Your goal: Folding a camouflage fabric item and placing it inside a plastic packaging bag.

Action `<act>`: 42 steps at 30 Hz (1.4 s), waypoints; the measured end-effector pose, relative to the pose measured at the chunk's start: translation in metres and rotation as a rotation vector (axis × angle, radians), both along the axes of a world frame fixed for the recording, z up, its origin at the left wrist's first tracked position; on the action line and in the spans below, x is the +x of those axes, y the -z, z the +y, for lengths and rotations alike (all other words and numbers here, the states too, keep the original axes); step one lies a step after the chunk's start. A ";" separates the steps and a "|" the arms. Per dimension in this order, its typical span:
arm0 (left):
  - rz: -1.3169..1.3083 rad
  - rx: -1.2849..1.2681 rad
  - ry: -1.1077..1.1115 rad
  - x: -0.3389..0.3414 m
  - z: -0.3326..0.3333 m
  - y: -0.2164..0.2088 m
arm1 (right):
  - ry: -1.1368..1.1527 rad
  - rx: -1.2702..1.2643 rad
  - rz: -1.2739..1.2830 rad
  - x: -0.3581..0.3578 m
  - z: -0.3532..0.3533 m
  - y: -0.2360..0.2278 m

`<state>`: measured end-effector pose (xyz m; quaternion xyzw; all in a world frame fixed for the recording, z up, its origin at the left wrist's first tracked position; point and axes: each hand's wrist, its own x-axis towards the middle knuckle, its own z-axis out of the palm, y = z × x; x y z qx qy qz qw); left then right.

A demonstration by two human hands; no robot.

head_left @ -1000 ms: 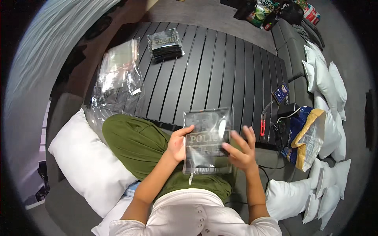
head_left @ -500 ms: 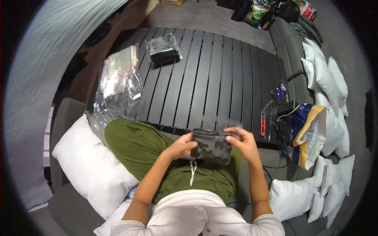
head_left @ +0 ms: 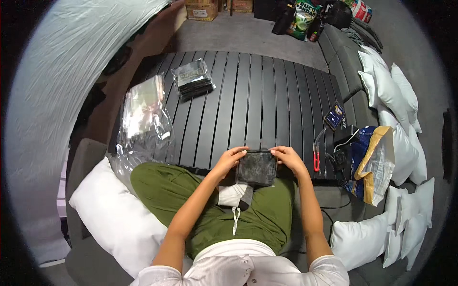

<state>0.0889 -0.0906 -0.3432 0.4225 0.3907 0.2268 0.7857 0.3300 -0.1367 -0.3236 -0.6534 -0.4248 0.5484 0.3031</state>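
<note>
A flat black folded item in a clear plastic sleeve hangs between my two hands at the near edge of the slatted table. My left hand pinches its upper left corner. At the upper right corner my right hand has thumb and fingers closed on the sleeve. The sleeve's lower edge hangs over my lap, near a white sock. On the table's far left lies a stack of similar black packets in clear plastic. Nearer me on that side, a pile of clear plastic bags spreads toward the table edge.
The black slatted table fills the middle. To the right are a phone, a red-handled tool, cables and an open blue-and-tan sack. White pillows lie on the sofa at both sides. Cardboard boxes stand beyond the table.
My hands have moved to the packet's two upper corners, and it now hangs flatter and more squarely. A white sock now shows below it. The view has tilted upward slightly.
</note>
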 end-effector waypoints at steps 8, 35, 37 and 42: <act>0.413 0.334 0.007 -0.003 0.046 0.016 | 0.030 -0.018 -0.025 0.008 0.031 0.017; 0.113 0.406 -0.169 -0.002 0.038 0.032 | -0.052 0.881 -0.534 -0.086 0.057 0.020; 0.106 0.372 -0.175 -0.001 0.038 0.027 | -0.064 0.914 -0.556 -0.087 0.059 0.019; 0.109 0.326 -0.186 0.000 0.038 0.023 | 0.075 0.889 -0.597 -0.087 0.061 0.020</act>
